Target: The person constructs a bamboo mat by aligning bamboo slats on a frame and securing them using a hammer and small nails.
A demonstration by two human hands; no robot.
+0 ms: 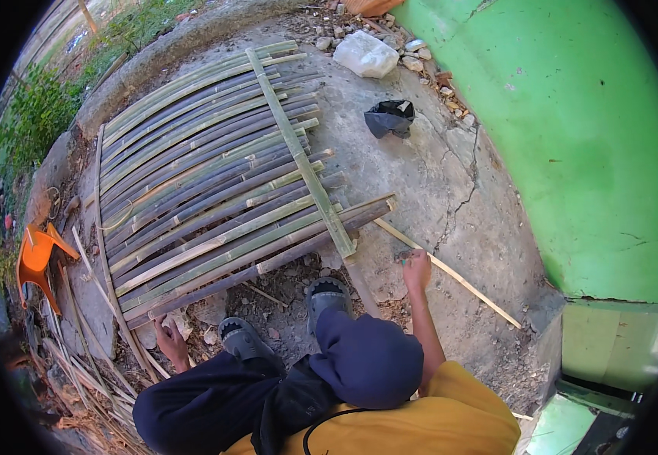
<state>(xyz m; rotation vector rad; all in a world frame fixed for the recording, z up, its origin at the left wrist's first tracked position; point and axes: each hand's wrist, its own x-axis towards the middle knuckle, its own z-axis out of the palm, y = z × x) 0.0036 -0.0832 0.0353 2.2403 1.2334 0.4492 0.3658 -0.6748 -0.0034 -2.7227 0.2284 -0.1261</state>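
Note:
A panel of bamboo slats (pixel 215 163) lies on the ground in front of me, with green and dark slats side by side. One long bamboo strip (pixel 298 152) crosses the slats near their right ends. Another thin strip (pixel 111 250) runs across their left ends. My left hand (pixel 171 345) is low at the panel's near left corner, its fingers apart and close to the end of the nearest slat. Right of the panel, my right hand (pixel 416 269) has its fingers closed; something small and greenish shows at them, too small to name. A pale bamboo strip (pixel 458 279) lies beside that hand.
An orange plastic chair (pixel 34 254) lies at the left, near loose bamboo strips (pixel 78 371). A black plastic bag (pixel 389 119) and a white sack-like lump (pixel 367 54) sit beyond the panel. A green wall (pixel 556 136) rises at the right. The concrete is cracked.

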